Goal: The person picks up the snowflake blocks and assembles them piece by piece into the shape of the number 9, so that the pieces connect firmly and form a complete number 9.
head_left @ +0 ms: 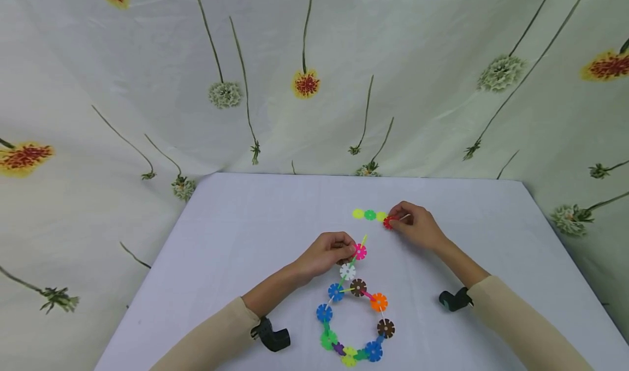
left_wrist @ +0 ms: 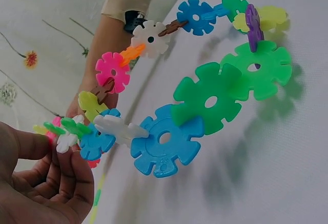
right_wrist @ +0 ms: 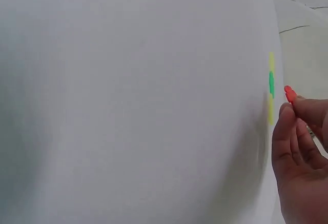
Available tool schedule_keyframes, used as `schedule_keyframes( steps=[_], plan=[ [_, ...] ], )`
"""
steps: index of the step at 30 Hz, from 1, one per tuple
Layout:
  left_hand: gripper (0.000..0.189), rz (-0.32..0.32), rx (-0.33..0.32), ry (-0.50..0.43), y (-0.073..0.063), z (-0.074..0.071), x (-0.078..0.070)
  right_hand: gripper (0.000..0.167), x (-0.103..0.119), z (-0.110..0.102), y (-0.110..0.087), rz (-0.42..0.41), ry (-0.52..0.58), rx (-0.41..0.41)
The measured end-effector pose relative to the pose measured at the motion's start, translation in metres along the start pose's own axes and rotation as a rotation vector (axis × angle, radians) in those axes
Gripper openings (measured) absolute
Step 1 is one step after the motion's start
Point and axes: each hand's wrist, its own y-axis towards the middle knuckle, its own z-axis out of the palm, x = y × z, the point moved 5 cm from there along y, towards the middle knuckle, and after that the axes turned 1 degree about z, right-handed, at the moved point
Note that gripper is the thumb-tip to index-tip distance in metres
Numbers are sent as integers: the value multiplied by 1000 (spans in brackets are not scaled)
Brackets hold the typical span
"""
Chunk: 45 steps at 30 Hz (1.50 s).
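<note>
My left hand (head_left: 325,254) pinches a chain of notched plastic discs at its upper end, by the pink disc (head_left: 361,252). Below that, a white disc (head_left: 348,271) leads down to a closed loop of linked discs, including a blue one (head_left: 324,312) and an orange one (head_left: 379,302). In the left wrist view the loop hangs tilted over the table, its green discs (left_wrist: 207,101) interlocked by their slots. A red disc (right_wrist: 290,96) is pinched between thumb and fingertips of my right hand (head_left: 417,226), up and right of the chain.
Beside the red disc, a short row of loose discs lies on the white table (head_left: 275,207): a yellow one (head_left: 358,214), a green one (head_left: 370,215) and another yellow one (head_left: 381,216). A flower-printed cloth (head_left: 422,87) hangs behind the table's back edge.
</note>
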Motion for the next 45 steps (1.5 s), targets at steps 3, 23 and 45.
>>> schedule_keyframes(
  steps=[3,23,45],
  plan=[
    [21,0,-3,3,0,-1,1,20,5,-1,-4,10,117,32],
    [20,-35,-2,-16,2,-1,3,23,62,18,-23,-5,435,182],
    [20,-30,-24,-30,0,0,5,20,64,16,-31,-62,384,180]
  ],
)
